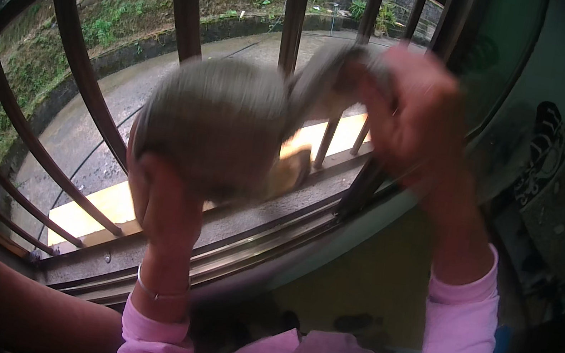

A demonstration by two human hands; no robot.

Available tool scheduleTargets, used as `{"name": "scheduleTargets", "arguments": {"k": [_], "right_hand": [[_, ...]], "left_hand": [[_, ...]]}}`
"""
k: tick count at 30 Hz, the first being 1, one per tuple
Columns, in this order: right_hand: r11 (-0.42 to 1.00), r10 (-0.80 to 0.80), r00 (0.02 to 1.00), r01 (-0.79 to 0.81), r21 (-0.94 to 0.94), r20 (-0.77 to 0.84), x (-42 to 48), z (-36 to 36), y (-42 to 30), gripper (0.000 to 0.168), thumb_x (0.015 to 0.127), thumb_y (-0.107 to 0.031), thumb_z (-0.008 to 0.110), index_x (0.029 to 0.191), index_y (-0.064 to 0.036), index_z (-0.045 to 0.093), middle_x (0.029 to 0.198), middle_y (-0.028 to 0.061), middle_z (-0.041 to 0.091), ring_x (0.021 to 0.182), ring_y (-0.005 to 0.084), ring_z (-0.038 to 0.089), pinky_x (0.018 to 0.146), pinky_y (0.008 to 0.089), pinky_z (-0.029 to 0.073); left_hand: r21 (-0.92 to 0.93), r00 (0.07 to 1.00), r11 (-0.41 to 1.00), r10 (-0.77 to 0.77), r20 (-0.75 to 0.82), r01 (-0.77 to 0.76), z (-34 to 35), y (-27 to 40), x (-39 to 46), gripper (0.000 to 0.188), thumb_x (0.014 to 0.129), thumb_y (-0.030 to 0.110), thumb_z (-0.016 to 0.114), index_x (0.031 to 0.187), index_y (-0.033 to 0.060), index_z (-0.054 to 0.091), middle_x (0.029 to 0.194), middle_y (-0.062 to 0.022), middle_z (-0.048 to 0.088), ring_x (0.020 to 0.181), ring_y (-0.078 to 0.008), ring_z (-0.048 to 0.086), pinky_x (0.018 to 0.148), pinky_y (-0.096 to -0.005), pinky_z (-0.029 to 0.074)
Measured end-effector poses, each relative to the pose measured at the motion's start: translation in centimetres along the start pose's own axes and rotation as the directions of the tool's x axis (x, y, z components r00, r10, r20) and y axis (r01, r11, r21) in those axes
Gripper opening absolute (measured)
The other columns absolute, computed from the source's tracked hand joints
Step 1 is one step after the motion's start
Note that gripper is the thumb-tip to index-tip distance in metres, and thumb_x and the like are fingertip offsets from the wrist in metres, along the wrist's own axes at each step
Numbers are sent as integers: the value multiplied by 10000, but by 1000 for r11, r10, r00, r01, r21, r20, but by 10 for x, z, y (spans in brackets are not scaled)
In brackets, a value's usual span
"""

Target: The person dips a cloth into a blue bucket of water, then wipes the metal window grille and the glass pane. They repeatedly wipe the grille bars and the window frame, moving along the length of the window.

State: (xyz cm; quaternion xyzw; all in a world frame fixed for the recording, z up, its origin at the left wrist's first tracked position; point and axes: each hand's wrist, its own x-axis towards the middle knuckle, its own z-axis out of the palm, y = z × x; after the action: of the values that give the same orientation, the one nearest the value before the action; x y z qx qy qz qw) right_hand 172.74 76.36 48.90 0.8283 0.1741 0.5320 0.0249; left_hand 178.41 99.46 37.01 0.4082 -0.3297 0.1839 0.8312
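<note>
In front of the window, my left hand [172,210] supports a rounded grey-brown object [214,123] from below, its thumb against the near side. Motion blur hides what the object is; it may be cloth or a bag. A narrower strip [323,76] of the same colour stretches from it up to my right hand [416,108], whose fingers are closed around its end. Both hands are raised over the window sill [266,215]. Behind the object's lower right, a small tan thing [290,169] shows by the sill, too blurred to name.
Dark window bars [186,6] stand just beyond my hands. Outside lie a concrete path [108,103] and a grassy bank [104,16]. A bare limb [37,299] rests at lower left. To the right, a patterned cloth [558,183] hangs by the wall.
</note>
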Motion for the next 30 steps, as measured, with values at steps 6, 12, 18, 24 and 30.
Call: {"name": "scheduleTargets", "arguments": {"k": [6,12,18,24,30], "right_hand": [[861,-253,695,-155,485,673,-123,59,-49,333,889,-375,606,772,-63,612,808,113,598,754,311,554,702,427,472],[937,-205,557,-127,326,805,-190,74,-38,353,897,-394,576,798,-64,652,847,99,633,822,292,611,694,405,485],[985,107,579,48,-165,808,-152,44,-19,160,743,-218,690,720,-92,595,749,90,595,710,272,618,585,374,506],[967,-79,569,-157,202,819,-162,72,-19,150,687,-146,695,782,-72,606,776,113,597,749,338,602,631,439,521],[960,-106,284,-220,172,953,-177,94,-38,162,763,-235,654,820,-86,680,843,100,664,865,337,594,725,477,493]], "left_hand": [[492,854,819,-456,251,293,-21,15,-56,332,916,164,520,1177,-19,612,1069,-133,674,1001,-197,622,876,-321,481],[856,692,503,-660,292,119,-24,-20,-93,279,910,182,571,1171,93,613,943,-184,664,863,-356,645,794,-354,498],[332,791,750,-612,20,572,-12,-48,-60,344,993,283,494,1159,-5,582,1004,-116,656,905,-212,629,804,-338,509],[35,878,882,-463,-121,470,-4,-30,-27,435,1024,333,447,1253,-31,510,1159,-126,605,1046,-193,583,936,-320,456],[406,767,699,-642,-8,589,-35,-37,-70,371,998,272,518,1194,-38,574,1066,-89,640,1009,-148,563,905,-273,434]]}}
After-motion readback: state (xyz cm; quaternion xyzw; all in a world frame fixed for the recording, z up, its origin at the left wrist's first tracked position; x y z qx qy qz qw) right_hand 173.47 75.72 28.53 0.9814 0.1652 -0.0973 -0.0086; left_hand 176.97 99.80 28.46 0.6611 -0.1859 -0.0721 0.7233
